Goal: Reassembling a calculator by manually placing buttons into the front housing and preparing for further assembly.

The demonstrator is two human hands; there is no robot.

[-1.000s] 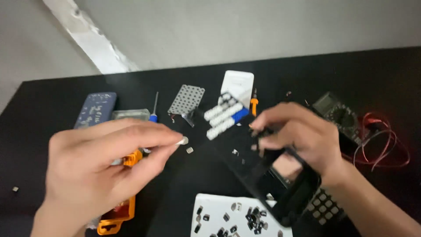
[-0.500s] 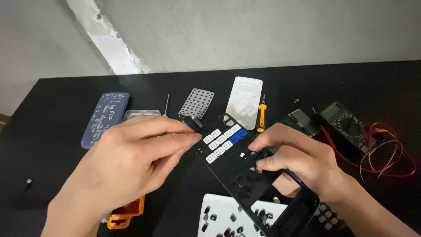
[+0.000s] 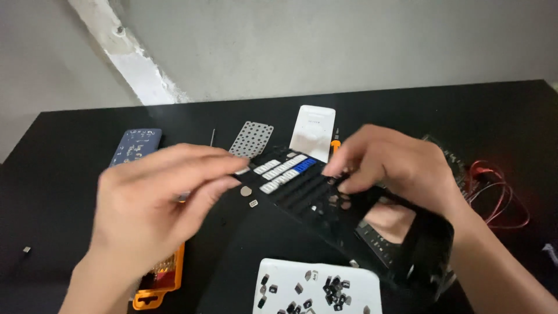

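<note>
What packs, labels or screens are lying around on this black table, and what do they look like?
White rectangular card or pack: far middle of the table, upright oblong with faint marking.
Blue printed panel: far left, rounded oblong with pale marks.
Black front cover: held in both hands, its screen window an open rectangle.
No lit screen shows.

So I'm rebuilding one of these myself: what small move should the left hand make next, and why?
Probably lower the left hand's fingers onto the upper corner of the black keypad frame. They sit right at its white key rows, the right hand steadies the frame, many key slots are open, and loose keys wait on the white tray.
</note>
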